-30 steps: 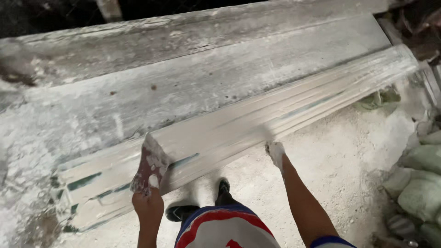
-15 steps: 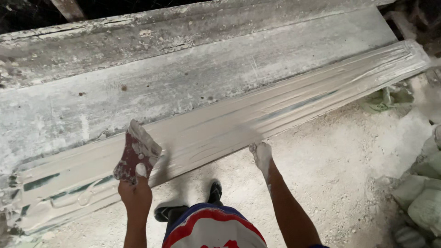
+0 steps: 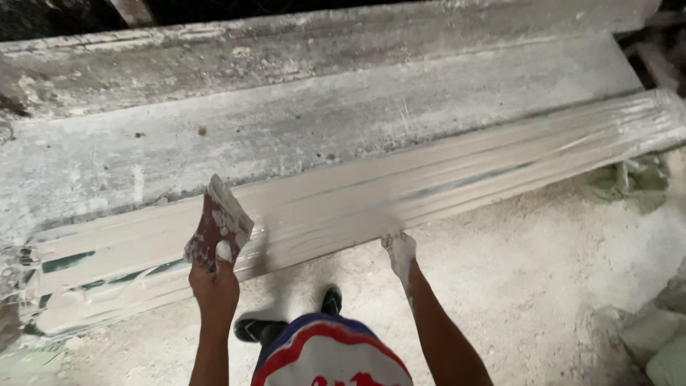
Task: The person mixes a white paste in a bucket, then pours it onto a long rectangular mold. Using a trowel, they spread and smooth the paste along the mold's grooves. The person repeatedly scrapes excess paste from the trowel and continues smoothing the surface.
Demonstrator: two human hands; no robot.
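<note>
A plaster-smeared scraper blade (image 3: 216, 230) is gripped in the left hand (image 3: 213, 286) over a long wet plaster moulding (image 3: 400, 193) lying along the tabletop (image 3: 286, 136); the plaster-coated right hand (image 3: 399, 250), fingers together, is pressed against its near edge.

We log a single view, from a camera worn on the person's head, looking steeply down and forward over the chest. It sits close above the plaster-smeared left hand (image 3: 214, 282) and right hand (image 3: 400, 254), which frame the lower middle. Ahead, the long, wet, grey-white plaster moulding strip (image 3: 429, 189) crosses the frame diagonally on the dusty grey slab bench (image 3: 321, 129).
</note>
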